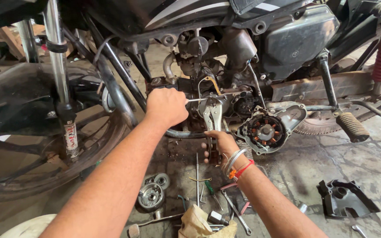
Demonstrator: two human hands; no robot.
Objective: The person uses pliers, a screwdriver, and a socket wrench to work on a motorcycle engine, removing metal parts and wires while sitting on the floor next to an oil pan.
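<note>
While left hand grips screwdriver, right hand seemingly holds pliers.

Workshop floor, stone slabs, stained and dusty
Cracked slab joints at right; dark oily patch under the engine. Lying on it: round metal clutch part with a smaller ring-shaped part just beside it; long thin rod lying straight out from the engine; green-handled screwdriver; red-handled pliers crossing a spanner; crumpled tan rag at bottom edge, touching a small socket; black plastic cover well apart to the right, a small wrench just below it. Front wheel stands on the floor at left
</note>
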